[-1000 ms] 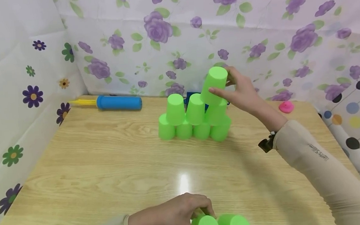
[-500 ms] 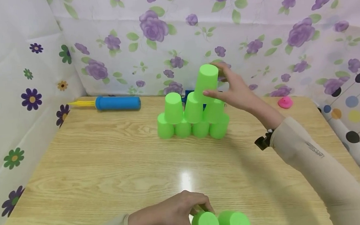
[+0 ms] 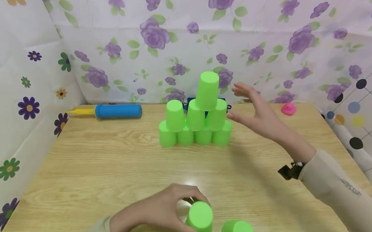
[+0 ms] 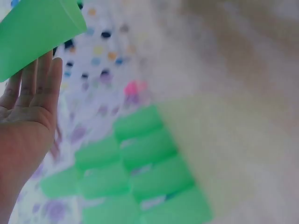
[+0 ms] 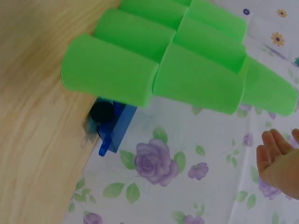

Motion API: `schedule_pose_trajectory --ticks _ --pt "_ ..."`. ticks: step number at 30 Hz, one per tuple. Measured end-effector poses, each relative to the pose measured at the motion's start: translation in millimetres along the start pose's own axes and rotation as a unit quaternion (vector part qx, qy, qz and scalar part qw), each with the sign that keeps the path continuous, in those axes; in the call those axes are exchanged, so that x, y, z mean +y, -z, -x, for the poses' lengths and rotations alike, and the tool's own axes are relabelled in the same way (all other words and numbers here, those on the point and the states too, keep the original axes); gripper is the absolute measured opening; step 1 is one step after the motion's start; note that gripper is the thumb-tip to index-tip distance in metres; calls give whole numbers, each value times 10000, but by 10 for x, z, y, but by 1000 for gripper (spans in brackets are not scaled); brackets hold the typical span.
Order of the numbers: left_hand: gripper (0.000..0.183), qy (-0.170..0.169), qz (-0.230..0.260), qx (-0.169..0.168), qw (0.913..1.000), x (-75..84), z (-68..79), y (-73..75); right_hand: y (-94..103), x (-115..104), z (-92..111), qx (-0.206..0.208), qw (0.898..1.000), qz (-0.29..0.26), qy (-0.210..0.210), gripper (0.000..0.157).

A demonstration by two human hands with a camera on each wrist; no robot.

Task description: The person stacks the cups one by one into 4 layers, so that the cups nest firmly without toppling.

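Upside-down green cups [image 3: 175,116] stand in a stack, with several in the bottom row, three above them and one top cup [image 3: 208,91] bridging two of those. To the right of the stack, my right hand [image 3: 262,120] is apart from it, fingers spread and holding nothing. Near the front edge, my left hand [image 3: 165,210] grips another green cup [image 3: 200,218] between thumb and fingers. Just right of that one stands a loose green cup [image 3: 237,229], partly cut off by the frame. The left wrist view shows the held cup [image 4: 39,35] against the fingers.
A blue pump [image 3: 118,111] with a yellow nozzle lies at the back left of the wooden table [image 3: 113,176]. Behind the stack sits a blue object [image 5: 114,122], mostly hidden. A small pink toy [image 3: 288,109] is at the back right. Flowered sheets [image 3: 111,25] hang behind.
My right hand has set its cup on top of the stack, let go and drawn back to the right. My left hand has moved its cup forward and left, away from the loose one.
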State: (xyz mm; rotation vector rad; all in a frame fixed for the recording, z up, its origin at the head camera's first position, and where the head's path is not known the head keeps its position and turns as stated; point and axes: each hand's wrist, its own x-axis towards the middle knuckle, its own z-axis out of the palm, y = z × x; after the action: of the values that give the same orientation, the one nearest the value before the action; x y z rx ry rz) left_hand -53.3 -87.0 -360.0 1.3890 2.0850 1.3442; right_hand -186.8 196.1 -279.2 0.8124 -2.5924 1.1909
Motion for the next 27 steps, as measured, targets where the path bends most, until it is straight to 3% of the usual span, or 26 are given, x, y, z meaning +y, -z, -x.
schedule_pose_trajectory --ticks 5,7,12,16,22,27 --pt "50 -32 16 650 9979 65 -34 357 -80 -41 304 374 9983 200 410 79" --pt "53 -137 -209 949 9952 74 -60 506 -109 -67 429 399 9974 289 526 80" --pt "58 -14 -735 1549 9852 125 -146 875 -122 -121 741 190 9963 408 731 83" --pt "58 336 -859 1946 9765 197 -245 1128 -119 -133 975 -61 9965 362 750 84" --pt "57 711 -994 2594 9580 252 -407 1372 -183 -119 1259 -333 9966 201 724 82" --pt "57 795 -1153 2833 9488 272 -518 1479 -253 -126 1487 -858 9951 66 483 74"
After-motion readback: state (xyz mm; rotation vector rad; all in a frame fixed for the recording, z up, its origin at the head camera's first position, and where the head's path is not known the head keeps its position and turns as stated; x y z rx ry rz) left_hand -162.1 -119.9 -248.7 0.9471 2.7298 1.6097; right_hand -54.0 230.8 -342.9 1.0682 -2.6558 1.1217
